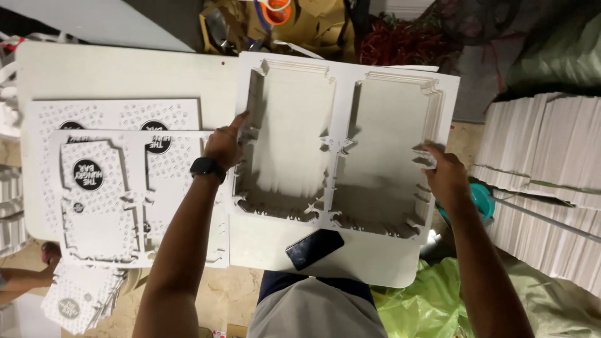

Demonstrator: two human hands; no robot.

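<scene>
White die-cut card stack (341, 100), L hand (223, 145), R hand (446, 172) gripping edges

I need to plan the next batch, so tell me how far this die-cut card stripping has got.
Done: the thick stack of white die-cut card sheets already has both box-shaped windows emptied, and a stripped printed frame lies at its left. In hand: the left hand and right hand grip that stack's opposite edges. Left: tall piles of white sheets wait at the right; how many are uncut is unclear.
</scene>
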